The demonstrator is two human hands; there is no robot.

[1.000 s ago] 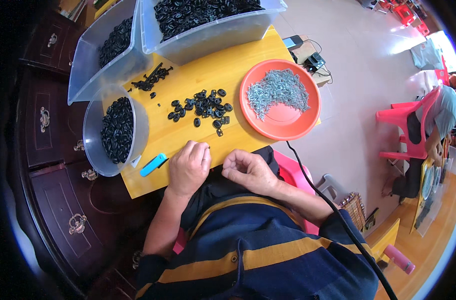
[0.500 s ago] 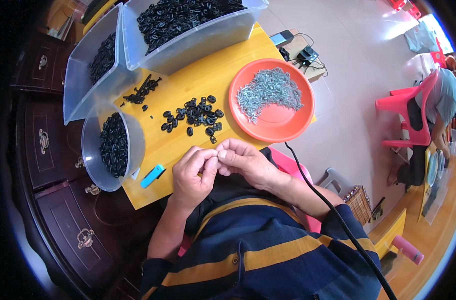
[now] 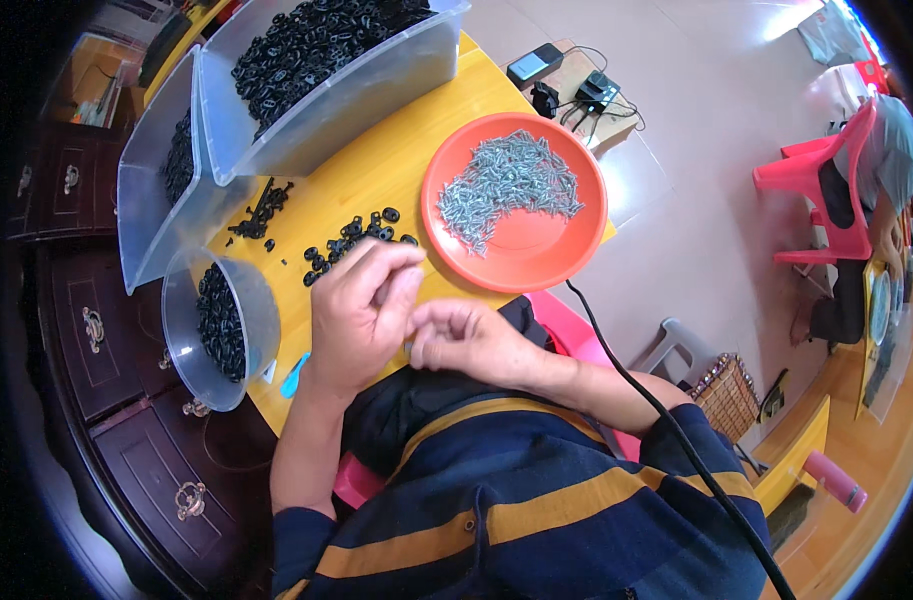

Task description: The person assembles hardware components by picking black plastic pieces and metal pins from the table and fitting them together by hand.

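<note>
My left hand (image 3: 361, 315) is raised at the near side of the yellow table (image 3: 416, 110), its fingers curled in toward the thumb. It partly covers a scatter of small black oval plastic pieces (image 3: 348, 238). Just to its right and lower, my right hand (image 3: 466, 343) has its fingers bent in over my lap, slightly blurred. Anything in either set of fingers is too small or hidden to make out. Beyond the right hand, an orange-red plastic bowl (image 3: 531, 245) contains many small silvery screws (image 3: 511, 180).
Black parts fill two clear bins (image 3: 346, 105) (image 3: 141, 215) and a round clear tub (image 3: 256, 300) at left. Long black pieces (image 3: 264, 208) and a blue-handled tool (image 3: 294, 376) lie on the table. A black cable (image 3: 636, 385) crosses my right arm. Another person (image 3: 891, 160) sits far right.
My hands were fingertip to fingertip; now they are apart. The left hand has risen toward the black pieces, the right has dropped slightly. The whole view has shifted a little.
</note>
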